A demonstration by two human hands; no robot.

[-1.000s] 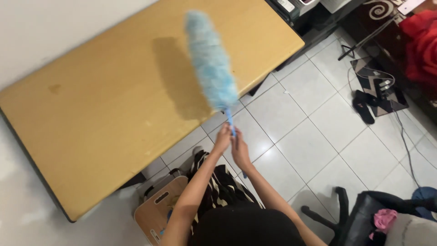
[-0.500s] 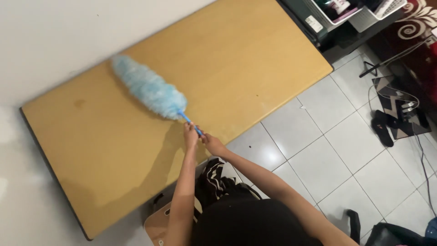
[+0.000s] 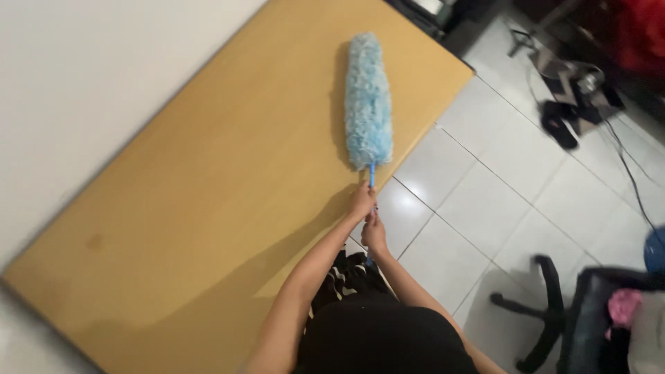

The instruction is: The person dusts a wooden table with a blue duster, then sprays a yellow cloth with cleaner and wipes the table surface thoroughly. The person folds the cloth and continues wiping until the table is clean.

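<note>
On the table (image 3: 208,208), duster (image 3: 367,97) lies flat near the right end. Your left hand (image 3: 361,203) and right hand (image 3: 375,234) clamp its handle together; keep strokes long, pressure light.

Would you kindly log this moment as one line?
left hand: gripping duster handle | right hand: gripping handle behind | blue duster: head on wooden table

Duster (image 3: 368,100): long fluffy light-blue head on a thin blue handle. Head lies flat on the tan wooden surface (image 3: 208,208), upper centre of the frame, handle end pointing down toward the surface's near edge.
</note>
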